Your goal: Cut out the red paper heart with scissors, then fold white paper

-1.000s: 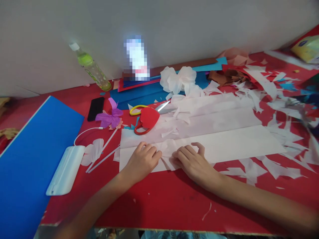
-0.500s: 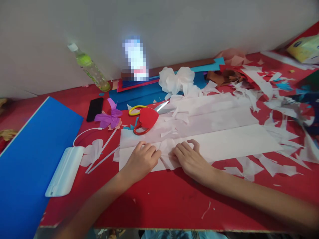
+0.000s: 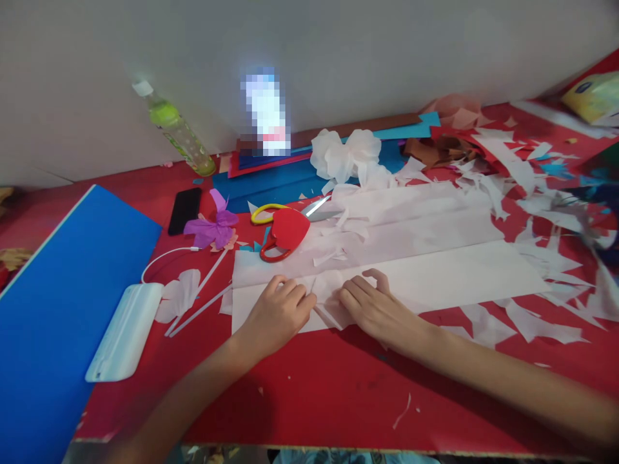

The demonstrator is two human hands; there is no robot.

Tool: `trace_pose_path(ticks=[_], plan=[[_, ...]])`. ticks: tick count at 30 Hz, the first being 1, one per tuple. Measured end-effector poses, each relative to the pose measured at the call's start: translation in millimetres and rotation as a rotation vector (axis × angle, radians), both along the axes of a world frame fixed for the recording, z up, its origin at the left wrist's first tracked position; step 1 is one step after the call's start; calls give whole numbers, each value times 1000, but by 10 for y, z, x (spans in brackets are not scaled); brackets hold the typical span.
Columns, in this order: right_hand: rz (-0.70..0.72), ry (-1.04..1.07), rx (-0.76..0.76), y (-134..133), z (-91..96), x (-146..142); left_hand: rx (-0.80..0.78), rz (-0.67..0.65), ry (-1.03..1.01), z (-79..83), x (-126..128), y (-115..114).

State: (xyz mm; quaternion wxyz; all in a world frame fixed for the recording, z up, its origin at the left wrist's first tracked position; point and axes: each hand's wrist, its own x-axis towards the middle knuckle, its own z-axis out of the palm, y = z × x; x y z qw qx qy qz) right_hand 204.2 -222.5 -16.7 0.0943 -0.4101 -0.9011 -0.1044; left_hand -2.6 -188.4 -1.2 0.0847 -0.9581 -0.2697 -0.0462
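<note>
Both of my hands rest low over a white paper strip (image 3: 459, 274) on the red table. A small piece of thin white paper (image 3: 329, 283) lies between them. My left hand (image 3: 283, 314) is closed, its thumb and fingers pinching that piece's left edge. My right hand (image 3: 371, 308) has curled fingers pressed on its right side, with the fingertips mostly hidden. Beyond my left hand lie scissors (image 3: 316, 209) with yellow and red handle loops, partly covered by a red heart-shaped piece (image 3: 290, 230). White paper flowers (image 3: 344, 154) sit farther back.
A purple paper flower (image 3: 213, 225), white petals on thin sticks (image 3: 180, 293), a black phone (image 3: 184, 211) and a white power bank (image 3: 126, 332) are to the left. A blue board (image 3: 62, 303), a bottle (image 3: 178, 132) and white paper scraps (image 3: 546, 264) surround the work area.
My left fingers have shifted slightly right, and a thin paper edge now stands up at their tips. My right hand stays almost in place. The whole view has moved a little.
</note>
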Motion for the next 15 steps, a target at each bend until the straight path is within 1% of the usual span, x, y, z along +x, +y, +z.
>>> trace_pose_path(ticks=[3, 8, 13, 15], plan=[[22, 13, 4, 13, 5, 6, -3, -5, -5, -4, 4, -4], [112, 59, -4, 20, 22, 18, -19, -6, -2, -6, 13, -5], [40, 99, -64, -11, 8, 76, -8, -7, -7, -21, 7, -6], [37, 104, -87, -22, 10, 102, -7, -8, -6, -25, 4, -4]])
